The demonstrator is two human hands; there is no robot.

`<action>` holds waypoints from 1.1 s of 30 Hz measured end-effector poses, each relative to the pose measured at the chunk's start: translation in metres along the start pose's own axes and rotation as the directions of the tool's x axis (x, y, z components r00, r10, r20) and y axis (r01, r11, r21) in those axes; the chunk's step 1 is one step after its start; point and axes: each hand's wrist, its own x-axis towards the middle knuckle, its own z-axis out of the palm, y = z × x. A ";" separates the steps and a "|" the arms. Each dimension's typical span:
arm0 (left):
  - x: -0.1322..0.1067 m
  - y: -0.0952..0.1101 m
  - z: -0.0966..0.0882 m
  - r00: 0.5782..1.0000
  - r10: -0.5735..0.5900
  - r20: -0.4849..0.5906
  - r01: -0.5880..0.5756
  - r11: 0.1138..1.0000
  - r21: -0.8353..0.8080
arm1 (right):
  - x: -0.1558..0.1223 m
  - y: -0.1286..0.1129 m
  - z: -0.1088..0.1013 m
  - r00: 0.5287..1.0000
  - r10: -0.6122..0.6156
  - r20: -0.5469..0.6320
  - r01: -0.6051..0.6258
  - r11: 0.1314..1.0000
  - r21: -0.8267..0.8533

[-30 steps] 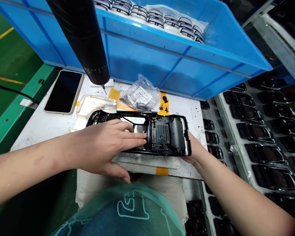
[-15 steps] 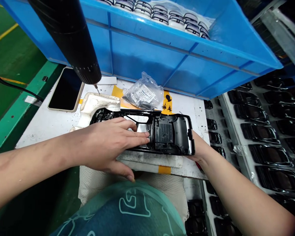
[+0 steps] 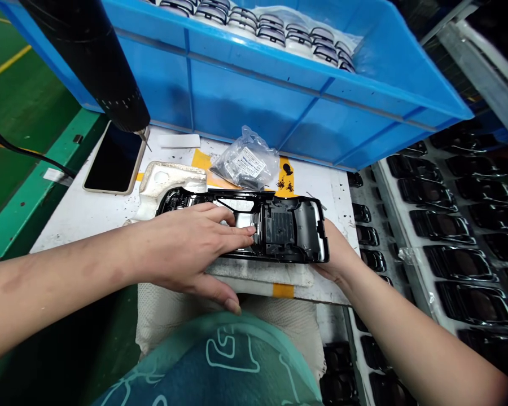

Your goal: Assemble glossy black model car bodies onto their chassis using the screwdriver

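A glossy black model car body shell (image 3: 279, 228), hollow side up, lies lengthwise across a white foam block (image 3: 260, 272). My left hand (image 3: 198, 234) rests over its left half. The index and middle fingers reach inside near the window openings, with the fingertips against the middle crosspiece and the thumb spread away toward me. At the shell's right end, my right hand (image 3: 332, 254) cups it from beneath; those fingers are hidden by the shell. Above on the left hangs a black electric screwdriver (image 3: 127, 107), its thin bit pointing down, touched by neither hand.
Behind the table, a blue crate (image 3: 254, 84) holds stacked clear window parts (image 3: 271, 34). A phone (image 3: 112, 158), a plastic bag of small parts (image 3: 248, 160) and loose black screws (image 3: 284, 185) lie on the tabletop. Trays of black car shells (image 3: 461, 262) stand at right.
The screwdriver has swung left, from over the foam to beside the phone. The shell's right end has shifted slightly left, with my right hand. My left hand stays nearly in place.
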 end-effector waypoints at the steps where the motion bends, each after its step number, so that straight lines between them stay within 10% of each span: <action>1: 0.000 0.000 0.000 1.000 0.003 -0.002 -0.003 1.000 0.000 | -0.002 0.001 0.000 0.999 -0.022 -0.028 0.021 0.999 -0.028; 17: 0.003 -0.001 0.012 0.999 -0.031 0.017 0.031 0.998 0.052 | 0.011 -0.012 -0.022 0.986 -0.119 0.117 0.167 0.671 -0.722; 28: 0.005 -0.001 0.021 0.997 -0.072 0.030 0.066 0.983 0.171 | 0.031 -0.043 -0.041 0.957 0.105 0.270 0.205 0.410 -0.889; 33: 0.009 0.003 0.015 0.993 -0.100 0.064 0.088 0.982 0.166 | 0.068 -0.056 -0.046 0.981 -0.032 0.190 0.185 0.448 -0.875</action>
